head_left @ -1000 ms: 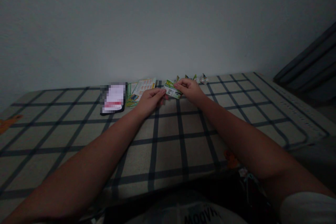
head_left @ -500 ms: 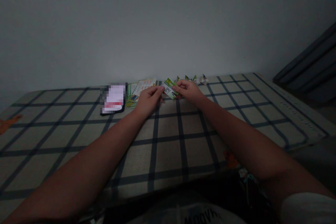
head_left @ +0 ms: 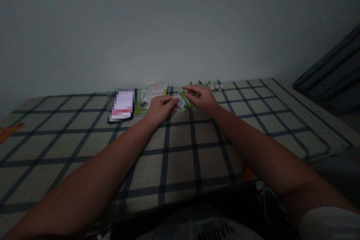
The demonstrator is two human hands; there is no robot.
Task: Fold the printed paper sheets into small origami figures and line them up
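Both my arms reach far across a checked cloth surface (head_left: 180, 157). My left hand (head_left: 159, 107) and my right hand (head_left: 201, 97) pinch opposite ends of a small green and white printed paper (head_left: 183, 101), held just above the cloth near the wall. Each hand's fingers are closed on the paper. Behind my right hand stands a row of small folded paper shapes (head_left: 208, 84). Left of my left hand lies a stack of green printed leaflets (head_left: 149, 96).
A dark-framed flat object (head_left: 121, 106), its face blurred out, lies left of the leaflets. A plain wall rises right behind the surface. A dark slanted piece of furniture (head_left: 332, 75) stands at the right. An orange scrap (head_left: 9, 130) lies at the far left edge.
The small paper has turned and dropped a little between my hands. My right fingers have shifted over its top edge. My arms have hardly moved.
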